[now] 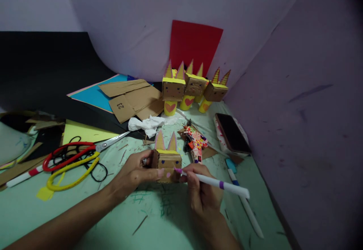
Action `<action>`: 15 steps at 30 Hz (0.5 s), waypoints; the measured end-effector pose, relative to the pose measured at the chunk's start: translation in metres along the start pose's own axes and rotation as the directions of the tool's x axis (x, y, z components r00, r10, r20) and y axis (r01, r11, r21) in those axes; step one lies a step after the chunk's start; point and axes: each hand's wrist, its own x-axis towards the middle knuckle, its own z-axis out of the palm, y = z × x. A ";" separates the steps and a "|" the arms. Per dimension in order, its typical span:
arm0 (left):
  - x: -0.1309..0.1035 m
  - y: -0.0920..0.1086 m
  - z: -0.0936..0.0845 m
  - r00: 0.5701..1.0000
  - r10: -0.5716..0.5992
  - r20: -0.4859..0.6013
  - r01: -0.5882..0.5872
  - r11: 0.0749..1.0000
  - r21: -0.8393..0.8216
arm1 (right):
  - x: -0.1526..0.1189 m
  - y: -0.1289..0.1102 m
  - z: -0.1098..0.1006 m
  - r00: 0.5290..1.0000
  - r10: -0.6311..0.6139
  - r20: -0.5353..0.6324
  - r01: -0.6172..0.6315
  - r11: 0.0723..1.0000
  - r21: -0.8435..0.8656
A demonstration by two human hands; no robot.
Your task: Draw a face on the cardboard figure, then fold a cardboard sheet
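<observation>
In the middle of the table stands a small cardboard box head [171, 160] with a yellow top strip, two pointed ears, blue dot eyes and pink spots on its front. My left hand [136, 171] grips it from the left side, thumb across the lower front. A ring shows on one finger. My right hand [205, 189] is closed around a white marker with a purple band [224, 185]. The marker's purple tip touches or nearly touches the lower right of the box's front.
Several finished-looking cardboard figures [173, 90] stand at the back before a red sheet [195, 42]. Red-and-yellow scissors [74, 163], white tissue [147, 124], cut cardboard [133, 99] lie left; a glue gun with patterned covering [195, 140], phone [233, 132], blue-banded marker [245, 202] lie right.
</observation>
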 end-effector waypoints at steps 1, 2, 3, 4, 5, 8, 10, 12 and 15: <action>0.000 0.001 0.000 1.000 -0.001 0.003 0.001 1.000 -0.006 | 0.000 -0.001 0.000 1.000 -0.011 0.004 0.011 1.000 -0.017; 0.000 0.001 0.001 1.000 -0.002 0.005 0.002 1.000 -0.009 | 0.001 -0.001 -0.001 1.000 -0.019 0.007 0.019 0.999 -0.036; -0.001 0.001 0.001 1.000 -0.004 0.005 0.004 1.000 -0.006 | 0.001 -0.002 -0.001 1.000 -0.024 0.012 0.025 0.998 -0.054; -0.001 0.002 0.001 1.000 -0.007 0.004 0.007 1.000 0.003 | 0.002 -0.003 -0.001 1.000 -0.022 0.020 0.023 0.997 -0.068; -0.001 0.002 0.001 1.000 -0.007 0.002 0.007 1.000 0.016 | 0.002 -0.004 -0.002 0.999 -0.015 0.029 0.018 0.997 -0.078; -0.001 0.001 0.001 1.000 -0.001 -0.003 0.001 1.000 0.025 | 0.003 -0.005 -0.001 0.999 0.002 0.033 0.000 0.998 -0.071; -0.001 0.001 0.001 1.000 0.010 -0.004 -0.010 1.000 0.006 | 0.002 -0.003 0.000 1.000 0.000 0.016 0.001 0.999 -0.037; -0.001 0.002 0.002 1.000 0.013 0.005 -0.013 1.000 -0.001 | 0.001 0.001 0.001 1.000 -0.017 -0.021 0.017 1.000 0.016; -0.001 0.003 0.002 1.000 0.013 -0.001 -0.013 1.000 0.008 | -0.001 0.006 0.004 0.994 -0.035 -0.104 0.044 0.995 0.085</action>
